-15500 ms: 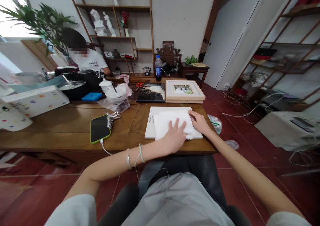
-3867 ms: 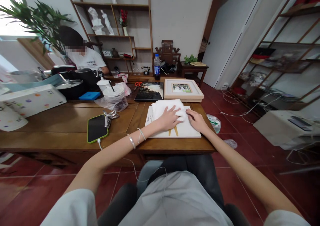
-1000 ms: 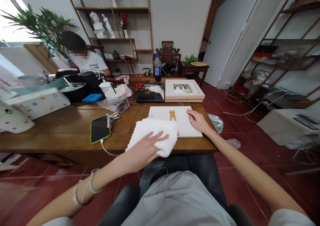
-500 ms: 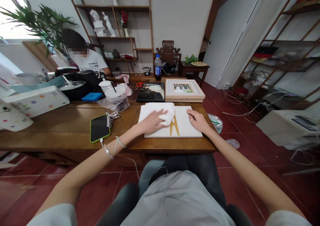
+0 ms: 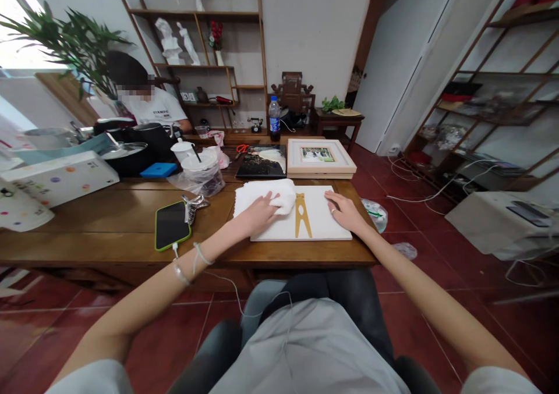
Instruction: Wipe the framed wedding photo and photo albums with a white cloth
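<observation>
A white board (image 5: pixel 329 225) lies flat near the table's front edge. On its surface shows a gold shape (image 5: pixel 301 215) with two long legs, like a clothes peg. My left hand (image 5: pixel 259 212) grips a bunched white towel (image 5: pixel 286 191) at the board's left side, pressing it down; part of the towel spreads past the left edge. Resting on the board's right edge, my right hand (image 5: pixel 343 209) has its fingers stretched out and holds nothing.
Behind the board lie a white picture frame (image 5: pixel 343 161), a dark glossy panel (image 5: pixel 261 162) and orange scissors (image 5: pixel 241 148). A cola bottle (image 5: pixel 274 119) stands farther back. To the left are a charging phone (image 5: pixel 172 226), a bagged cup (image 5: pixel 201 176) and a seated person (image 5: pixel 155 107).
My left hand has slid left with the towel, and the top of the gold shape now shows. My right hand stays on the board's right edge.
</observation>
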The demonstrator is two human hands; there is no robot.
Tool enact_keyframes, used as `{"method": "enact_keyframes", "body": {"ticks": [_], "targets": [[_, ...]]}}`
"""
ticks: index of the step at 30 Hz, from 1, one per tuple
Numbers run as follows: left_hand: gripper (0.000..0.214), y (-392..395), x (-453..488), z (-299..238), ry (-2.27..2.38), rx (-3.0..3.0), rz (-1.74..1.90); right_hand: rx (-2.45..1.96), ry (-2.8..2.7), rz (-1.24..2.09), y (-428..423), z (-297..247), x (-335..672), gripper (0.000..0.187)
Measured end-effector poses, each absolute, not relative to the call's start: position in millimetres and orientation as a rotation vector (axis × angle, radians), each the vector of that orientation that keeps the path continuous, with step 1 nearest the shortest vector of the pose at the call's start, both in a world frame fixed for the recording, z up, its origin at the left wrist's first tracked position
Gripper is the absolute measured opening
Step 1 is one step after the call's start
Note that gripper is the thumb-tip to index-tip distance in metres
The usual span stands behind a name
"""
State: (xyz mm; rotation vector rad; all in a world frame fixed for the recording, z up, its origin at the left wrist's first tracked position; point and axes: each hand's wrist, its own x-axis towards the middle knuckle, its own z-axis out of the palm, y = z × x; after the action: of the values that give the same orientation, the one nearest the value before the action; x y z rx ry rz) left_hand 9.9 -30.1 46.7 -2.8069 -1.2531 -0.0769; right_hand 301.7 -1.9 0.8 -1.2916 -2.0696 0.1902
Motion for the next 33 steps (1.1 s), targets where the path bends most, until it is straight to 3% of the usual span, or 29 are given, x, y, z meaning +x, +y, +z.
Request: {"method": "enact_keyframes", "body": {"ticks": [10, 25, 33], "targets": [[0.026, -128, -6, 69, -1.073, -2.971, 0.028, -1.3, -2.083, 0.152, -1, 0, 302, 0.037], [0.039, 16, -3, 46, -1.378, -2.898, -0.092, -1.289, -2.072, 0.177, -2, 1, 302, 0.037], [0.032, -35, 16, 42, -1.429, -2.706, -0.083, -1.31, -2.093, 0.143, -3, 2, 301, 0.037]]}}
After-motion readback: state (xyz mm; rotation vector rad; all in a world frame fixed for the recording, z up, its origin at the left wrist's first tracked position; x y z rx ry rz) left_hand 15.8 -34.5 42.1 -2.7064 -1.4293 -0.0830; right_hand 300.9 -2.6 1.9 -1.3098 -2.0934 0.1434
